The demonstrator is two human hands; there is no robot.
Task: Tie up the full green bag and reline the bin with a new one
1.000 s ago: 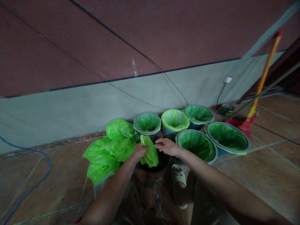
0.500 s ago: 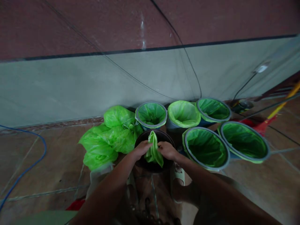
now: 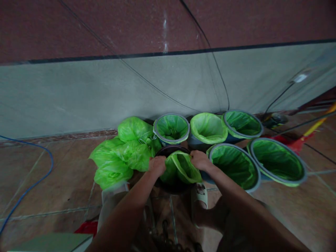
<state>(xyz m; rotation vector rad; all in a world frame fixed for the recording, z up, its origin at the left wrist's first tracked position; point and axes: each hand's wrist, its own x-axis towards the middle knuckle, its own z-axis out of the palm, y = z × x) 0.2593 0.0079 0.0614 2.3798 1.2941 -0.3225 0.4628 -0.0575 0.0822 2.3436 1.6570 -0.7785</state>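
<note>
A green plastic garbage bag [image 3: 181,168] is spread between my two hands, its mouth partly open, inside a dark round trash bin [image 3: 175,190]. My left hand [image 3: 158,165] grips the bag's edge at the bin's left side. Opposite it, my right hand [image 3: 200,160] has its fingers closed on the right edge of the bag. The lower part of the bag hangs in the bin, where its bottom is hidden. Close to my left hand lie several filled green bags [image 3: 123,150].
Several bins lined with green bags stand behind and to the right, among them a grey-rimmed bin [image 3: 233,166] and a light one [image 3: 208,128]. A white container [image 3: 112,190] is at lower left. A blue hose [image 3: 51,159] crosses the floor. A yellow-handled red broom [image 3: 301,140] lies right.
My hands have moved apart, the right one farther right. The bag, bunched and narrow before, is now stretched wide with its mouth opened. The view has shifted slightly.
</note>
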